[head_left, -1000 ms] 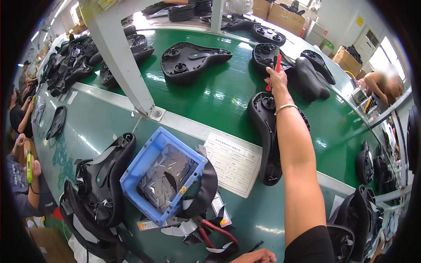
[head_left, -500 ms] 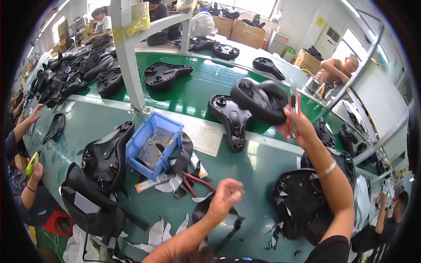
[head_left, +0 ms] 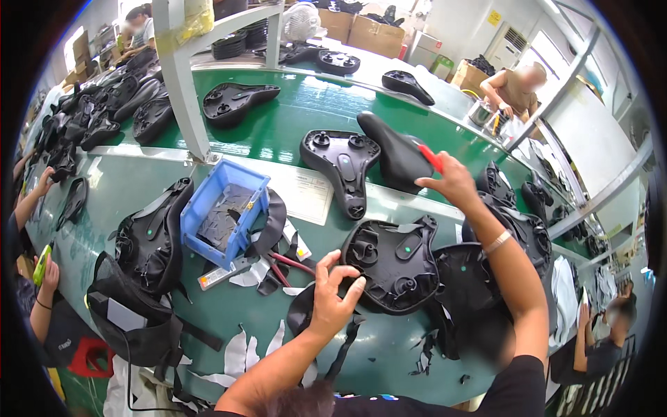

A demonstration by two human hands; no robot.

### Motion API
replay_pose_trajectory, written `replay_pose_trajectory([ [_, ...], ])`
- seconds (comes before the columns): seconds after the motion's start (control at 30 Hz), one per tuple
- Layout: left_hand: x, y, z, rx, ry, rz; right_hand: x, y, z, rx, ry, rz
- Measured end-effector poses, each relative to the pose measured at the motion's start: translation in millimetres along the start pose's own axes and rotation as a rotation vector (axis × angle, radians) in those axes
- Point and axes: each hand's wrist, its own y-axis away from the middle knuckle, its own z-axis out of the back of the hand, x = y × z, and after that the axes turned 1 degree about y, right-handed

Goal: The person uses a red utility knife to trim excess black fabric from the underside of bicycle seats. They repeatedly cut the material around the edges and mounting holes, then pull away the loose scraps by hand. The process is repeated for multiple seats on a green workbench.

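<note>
My right hand (head_left: 453,182), at the far edge of the table, grips a red-handled tool (head_left: 431,158) that looks like pliers. Beside its fingertips a black bicycle saddle (head_left: 394,154) rests top side up, partly over the green belt. Another saddle (head_left: 345,167) lies underside up just left of it. Nearer to me, one more upturned saddle (head_left: 389,267) sits with its cover edge folded inward. My left hand (head_left: 333,295) is at this saddle's left edge, thumb and fingers apart and curved, holding nothing; contact with the rim is unclear.
A blue bin (head_left: 226,212) with dark scraps stands left of centre, near red-handled pliers (head_left: 288,264) under offcuts. A black bag (head_left: 132,313) and upturned saddles flank my workspace. Beyond, the green belt (head_left: 292,125) carries saddles past a white post (head_left: 182,83). Co-workers are around.
The saddle beside my right hand, raised earlier, now rests top side up. An upturned saddle lies near my left hand where bare table showed. The whole view has shifted slightly.
</note>
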Motion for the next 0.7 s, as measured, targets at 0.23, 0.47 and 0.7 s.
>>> replay_pose_trajectory([
  [0.23,-0.2,2.7,5.9,0.015,-0.073,-0.013,47.4,-33.5,-116.5,-0.004,0.201,-0.148],
  [0.47,-1.5,3.8,5.7,-0.029,-0.101,0.010,6.6,-56.6,-133.9,-0.275,-1.329,-1.156],
  [0.7,-2.1,3.0,2.3,-0.037,-0.140,-0.047,23.1,-49.0,-82.4,-0.306,-1.435,-0.860],
])
